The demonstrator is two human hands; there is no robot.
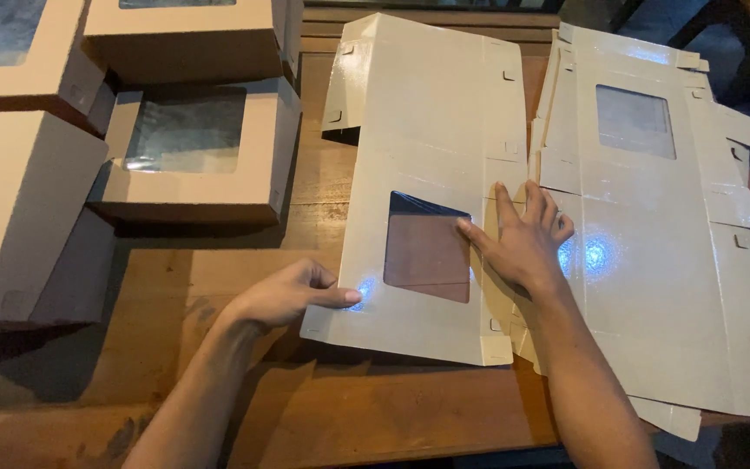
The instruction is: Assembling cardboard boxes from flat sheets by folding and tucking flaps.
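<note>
The flat box blank lies on the table in front of me, its long axis running away from me, the clear window in the near half and the far flaps tilted up a little. My left hand pinches the near left edge, thumb on top and fingers curled under, so it is closed narrow on the card. My right hand lies flat and spread wide, palm down, on the blank's right edge beside the window, holding nothing. Just right of it lies a stack of blanks, pointing the same way. Folded boxes stand at the far left.
</note>
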